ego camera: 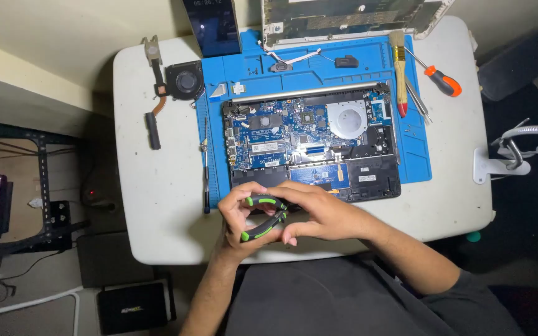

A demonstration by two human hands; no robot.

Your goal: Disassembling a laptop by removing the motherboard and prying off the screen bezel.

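Both hands meet at the table's near edge over a pair of pliers [263, 218] with black and green handles. My left hand [238, 214] cups the handles from the left. My right hand [319, 211] covers the top and grips from the right. The pliers' jaws are hidden under my fingers. Just beyond my hands lies an opened laptop base [309, 146] with its blue circuit board exposed, resting on a blue work mat [415, 155].
A cooling fan with heat pipe [179, 81] lies at the table's left. A brush [400, 74], an orange-handled screwdriver [440, 79] and tweezers sit right of the laptop. A thin black tool [206, 168] lies along the mat's left edge. A laptop cover [344, 18] and a phone [213, 28] stand at the back.
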